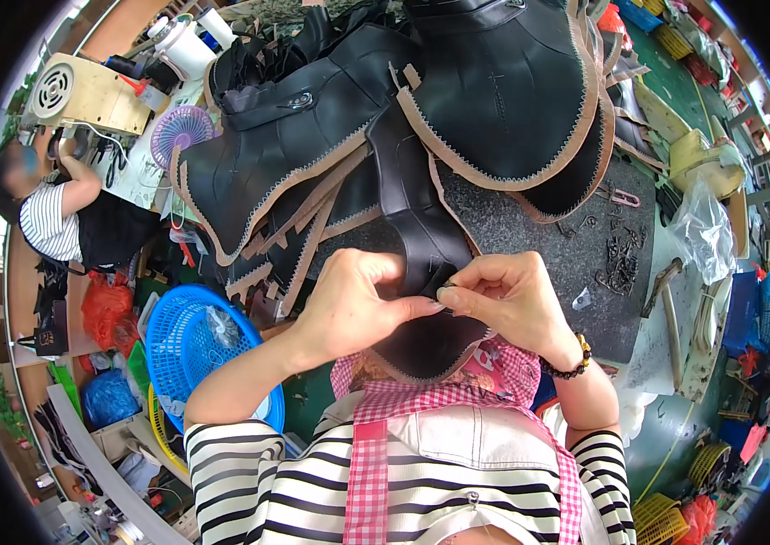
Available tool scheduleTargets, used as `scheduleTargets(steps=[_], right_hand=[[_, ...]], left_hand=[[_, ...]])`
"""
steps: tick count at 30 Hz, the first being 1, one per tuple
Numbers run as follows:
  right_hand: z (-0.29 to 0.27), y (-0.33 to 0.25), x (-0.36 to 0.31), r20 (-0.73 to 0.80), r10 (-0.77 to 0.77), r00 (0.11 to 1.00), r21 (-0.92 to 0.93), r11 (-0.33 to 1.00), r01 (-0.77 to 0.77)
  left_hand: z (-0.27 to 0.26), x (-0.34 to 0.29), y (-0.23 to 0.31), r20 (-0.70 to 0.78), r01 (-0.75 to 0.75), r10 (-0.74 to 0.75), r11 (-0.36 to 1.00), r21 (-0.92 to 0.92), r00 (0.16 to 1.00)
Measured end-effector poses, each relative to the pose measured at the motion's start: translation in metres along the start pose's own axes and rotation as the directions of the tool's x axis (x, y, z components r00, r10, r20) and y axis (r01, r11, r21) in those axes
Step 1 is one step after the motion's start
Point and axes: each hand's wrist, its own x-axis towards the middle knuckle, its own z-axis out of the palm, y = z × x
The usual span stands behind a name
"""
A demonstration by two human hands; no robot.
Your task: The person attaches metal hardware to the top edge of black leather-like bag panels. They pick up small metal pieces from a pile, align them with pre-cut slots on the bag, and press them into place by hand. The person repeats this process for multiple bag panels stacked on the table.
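In front of my body hangs a black leather shoe upper [430,347] with a zigzag-stitched tan edge. My left hand [349,304] is closed on it, the thumb pressing near the middle and the fingers curled behind. Thumb and fingertips of my right hand [514,295] pinch a narrow black leather strap [440,275] on that upper. The two thumb tips almost meet there. Whatever small part lies between the right fingertips is hidden. Beyond, a similar upper [290,145] with a metal buckle [301,101] lies at left, and another [498,100] at right.
Small metal buckles [619,259] lie heaped on the dark work surface [530,213]. A blue basket [187,336] stands at my left. Further left a person [63,213] sits by a purple fan [182,127]. A clear plastic bag [705,227] hangs at right.
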Motion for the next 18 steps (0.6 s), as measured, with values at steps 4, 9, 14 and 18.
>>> scheduleTargets(steps=[4,9,14,18], right_hand=[[0.0,-0.003,0.0,-0.007,0.035,0.999,0.0,0.999,-0.035],[-0.005,-0.007,0.005,0.087,0.057,0.995,-0.073,0.996,-0.051],[-0.004,-0.014,0.006,0.013,0.056,0.998,-0.123,0.991,-0.054],[0.01,-0.001,-0.011,-0.172,-0.156,0.973,-0.184,0.975,0.124]], left_hand=[[-0.006,0.005,0.008,0.063,0.084,-0.072,0.973,-0.215,0.995],[-0.003,0.002,0.003,0.022,0.016,-0.016,1.0,0.005,1.0],[0.0,0.001,0.006,-0.051,-0.107,0.112,0.991,0.083,0.992],[0.001,0.001,0.005,-0.081,-0.136,0.142,0.988,0.074,0.986]])
